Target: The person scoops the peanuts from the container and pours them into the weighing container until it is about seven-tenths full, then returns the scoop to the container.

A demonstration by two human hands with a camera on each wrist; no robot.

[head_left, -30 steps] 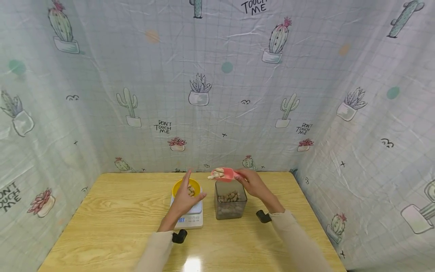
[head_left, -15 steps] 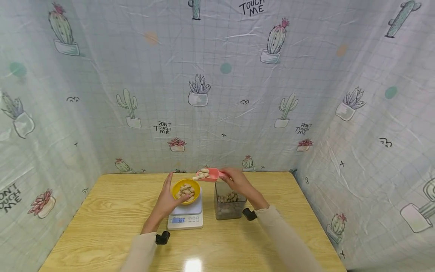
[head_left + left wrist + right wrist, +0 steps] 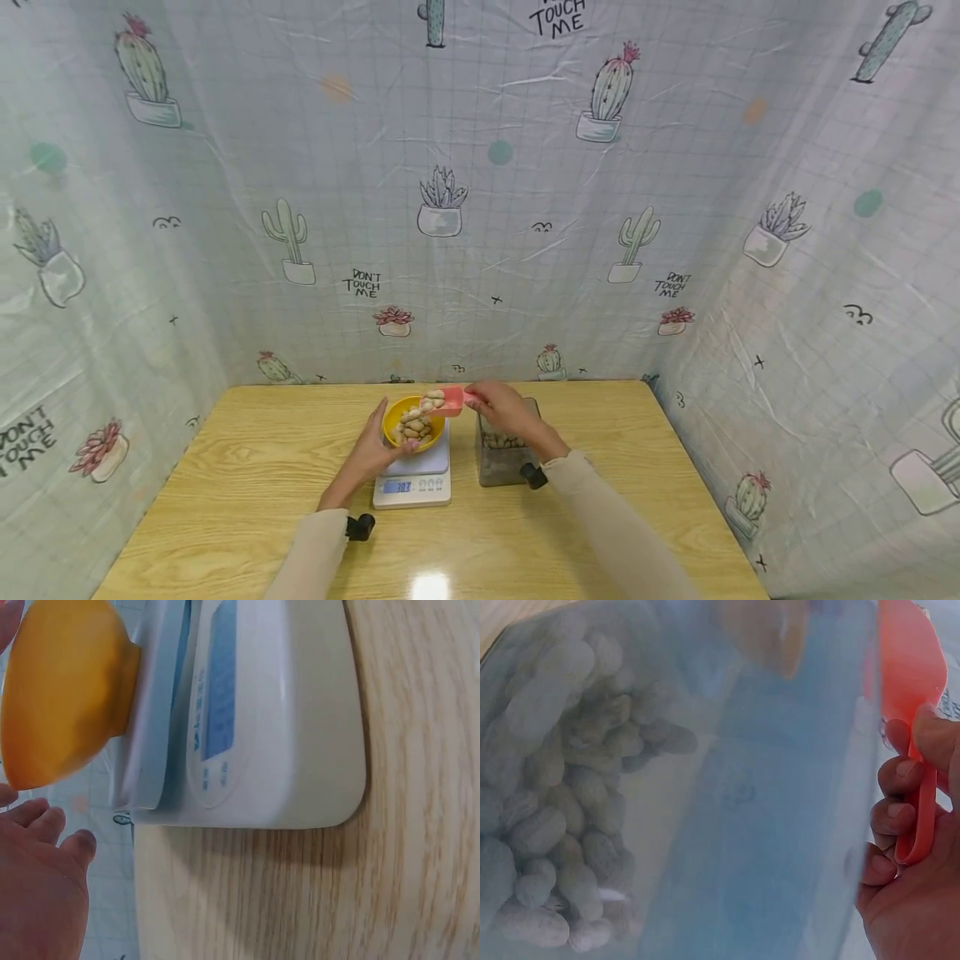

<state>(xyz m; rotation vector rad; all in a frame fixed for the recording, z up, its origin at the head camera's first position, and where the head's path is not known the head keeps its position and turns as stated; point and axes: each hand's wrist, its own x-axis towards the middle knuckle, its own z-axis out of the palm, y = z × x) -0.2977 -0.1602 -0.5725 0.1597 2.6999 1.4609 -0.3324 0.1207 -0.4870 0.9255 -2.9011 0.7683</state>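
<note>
Shifted left, my right hand (image 3: 504, 408) grips the scoop (image 3: 453, 402) above the bowl (image 3: 396, 408) (near the tabletop's (image 3: 300, 425) far edge). Left hand (image 3: 372, 452) spread; pouring likely needs tilt.

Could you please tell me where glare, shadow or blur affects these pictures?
Head view: a bright glare patch on the table at the bottom edge; left wrist view: the scale casts a soft shadow and its display is too blurred to read; right wrist view: peanuts look hazy through the box wall.
</note>
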